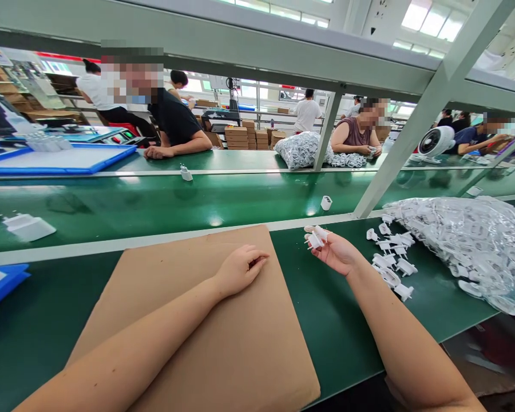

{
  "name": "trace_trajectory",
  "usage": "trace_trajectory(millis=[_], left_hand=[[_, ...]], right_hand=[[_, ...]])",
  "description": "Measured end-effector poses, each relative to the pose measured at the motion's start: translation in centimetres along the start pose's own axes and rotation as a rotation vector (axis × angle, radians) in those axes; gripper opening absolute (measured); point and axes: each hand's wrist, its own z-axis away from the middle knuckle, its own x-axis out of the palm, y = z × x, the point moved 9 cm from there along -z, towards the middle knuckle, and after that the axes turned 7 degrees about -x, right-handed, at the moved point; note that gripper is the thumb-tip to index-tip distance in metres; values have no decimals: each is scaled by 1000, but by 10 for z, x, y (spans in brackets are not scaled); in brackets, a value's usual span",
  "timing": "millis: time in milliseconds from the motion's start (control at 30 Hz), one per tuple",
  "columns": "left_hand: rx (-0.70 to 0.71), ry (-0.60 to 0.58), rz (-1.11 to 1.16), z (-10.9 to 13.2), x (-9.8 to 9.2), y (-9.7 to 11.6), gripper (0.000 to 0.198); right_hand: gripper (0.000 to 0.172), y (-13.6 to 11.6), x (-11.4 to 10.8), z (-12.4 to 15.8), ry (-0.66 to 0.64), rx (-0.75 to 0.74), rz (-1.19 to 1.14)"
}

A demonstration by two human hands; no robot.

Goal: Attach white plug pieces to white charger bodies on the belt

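My left hand (242, 269) rests on a flat sheet of brown cardboard (206, 343). Its fingers are loosely curled together toward the thumb, and nothing shows between them. Above the green tabletop, just past the cardboard's right edge, my right hand (341, 254) is closed on a few white plug pieces (316, 237) with pins. They sit at the fingertips, pins pointing left. Beside my right forearm lies a loose pile of similar white plug pieces (388, 260). Behind that pile, a clear plastic bag (467, 240) bulges with many more, some spilling at its lower edge.
A green conveyor belt (249, 197) crosses ahead, carrying white chargers (326, 202) spaced apart. A slanted metal post (405, 149) rises at the right. Blue trays (4, 283) stand at the left. Across the belt, a person in black (175, 123) leans on the bench; others sit farther right.
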Motion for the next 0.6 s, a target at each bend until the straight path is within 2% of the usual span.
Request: trace_trajectory(millis=[100, 200, 267, 367, 467, 533, 600], left_hand=[[-3, 8, -11, 0, 0, -1, 33], [0, 18, -13, 0, -1, -1, 32], [3, 20, -13, 0, -1, -1, 32], [7, 18, -9, 0, -1, 0, 31], [12, 14, 7, 0, -1, 0, 31], [16, 12, 9, -1, 0, 0, 31], [20, 12, 3, -1, 0, 0, 32]], right_hand=[[17, 4, -5, -3, 41, 5, -10], [24, 6, -8, -4, 83, 16, -16], [28, 3, -11, -4, 110, -15, 67], [33, -6, -9, -3, 115, -143, 395], [35, -15, 8, 1, 40, -311, 793], [37, -18, 17, 4, -1, -388, 934], [37, -20, 17, 5, 3, -410, 983]])
